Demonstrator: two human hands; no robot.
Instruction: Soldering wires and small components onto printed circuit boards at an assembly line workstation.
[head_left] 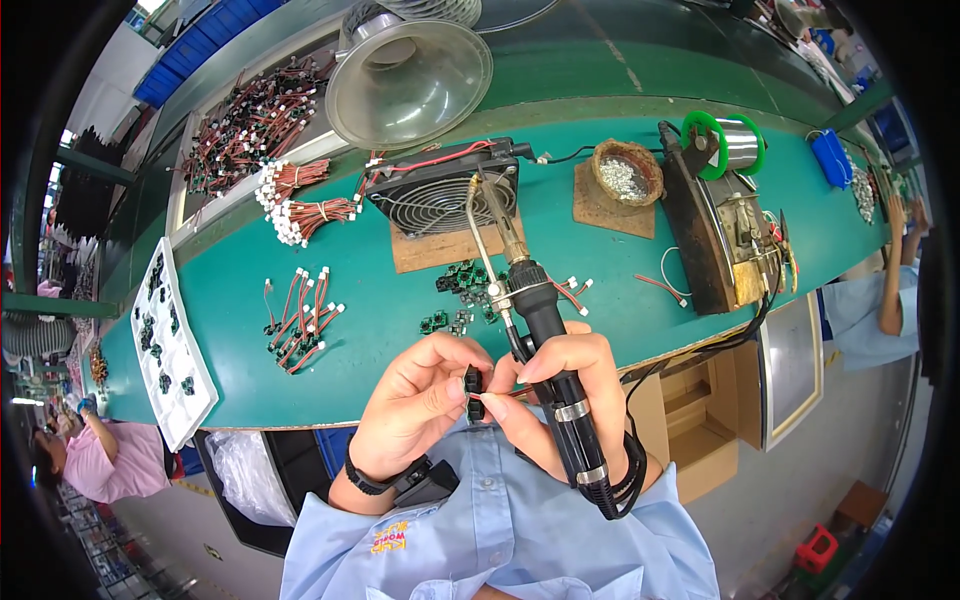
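Note:
My left hand (412, 402) is closed, pinching a small black-and-green circuit board part (473, 392) between thumb and fingers, close to my chest. Wrapped in my right hand (570, 375) is a soldering iron (541, 312) with a thin metal solder-feed tube (478, 235) clamped beside it. The iron's tip points away from me, toward the black fan (440, 190), apart from the part. My right thumb and fingertip also pinch a thin red wire (520, 391) at the part. Beyond my hands lie several small green boards (462, 280) in a loose group.
Wired boards (300, 335) lie left on the green mat, beside a white tray (185, 400) of parts. Bundled wires (310, 215) and a funnel-shaped fume hood (410, 85) are at the back. Right stand a bowl of metal bits (650, 172) and a solder spool (738, 143). Co-workers sit on both sides.

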